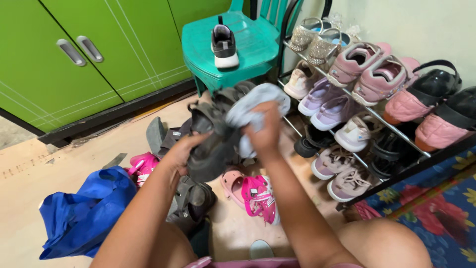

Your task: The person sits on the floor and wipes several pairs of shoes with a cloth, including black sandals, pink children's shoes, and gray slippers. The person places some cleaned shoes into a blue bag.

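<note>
Green cabinet doors [74, 59], a teal plastic chair [248, 44], tan floor [29, 168] and pale wall [421, 25].

You hold a dark grey shoe [210, 144] and a pale grey cloth [258, 106]. You face bright green cupboard doors [59, 74], a teal plastic chair [253, 42], a blue bag [82, 213], hot-pink sandals [258, 198], and a blue mat [436, 203] patterned with red and yellow flowers.

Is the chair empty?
No, a single dark grey sneaker with a white sole stands on the seat of the teal plastic chair.
</note>
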